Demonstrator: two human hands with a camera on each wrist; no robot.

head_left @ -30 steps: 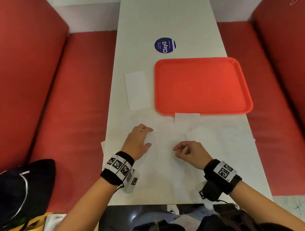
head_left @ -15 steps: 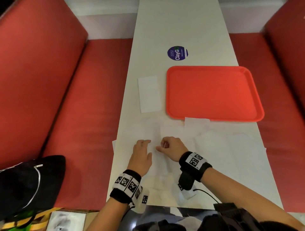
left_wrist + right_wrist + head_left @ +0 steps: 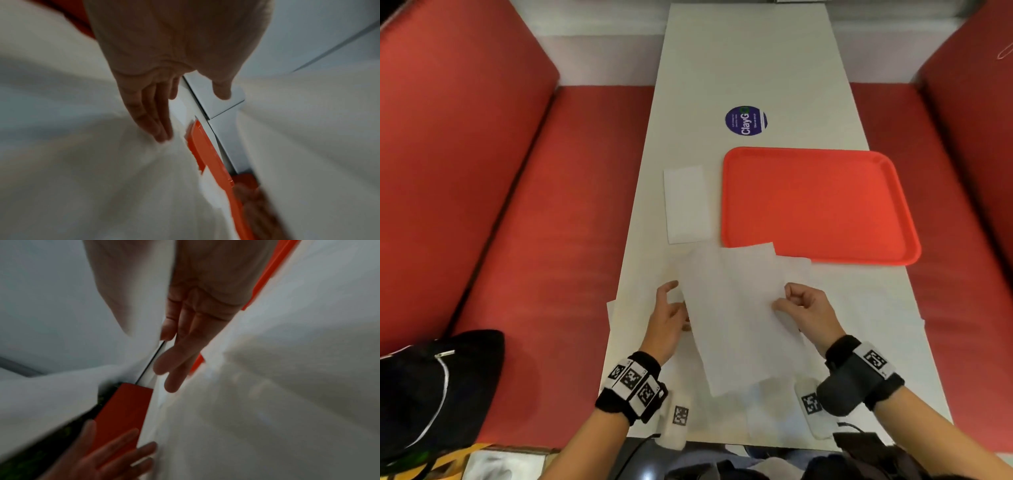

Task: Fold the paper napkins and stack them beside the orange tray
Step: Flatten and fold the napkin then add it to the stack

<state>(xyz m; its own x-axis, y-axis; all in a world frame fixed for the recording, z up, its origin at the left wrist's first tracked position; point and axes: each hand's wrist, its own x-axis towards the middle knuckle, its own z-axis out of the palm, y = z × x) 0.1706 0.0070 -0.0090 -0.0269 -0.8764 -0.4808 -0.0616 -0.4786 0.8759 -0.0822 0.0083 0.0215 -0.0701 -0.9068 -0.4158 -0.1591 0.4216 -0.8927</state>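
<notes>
- The napkin (image 3: 736, 318) is thin, limp paper, so it will likely sag and tear easily; I judge its side edges the best place to hold.
- It hangs lifted over the near tabletop (image 3: 756, 68), its far corner overlapping the orange tray (image 3: 822, 205).
- My right hand (image 3: 804, 308) pinches its right edge.
- My left hand (image 3: 667, 318) meets the left edge; I cannot tell whether it grips.
- One folded napkin (image 3: 686, 204) lies left of the tray.
</notes>
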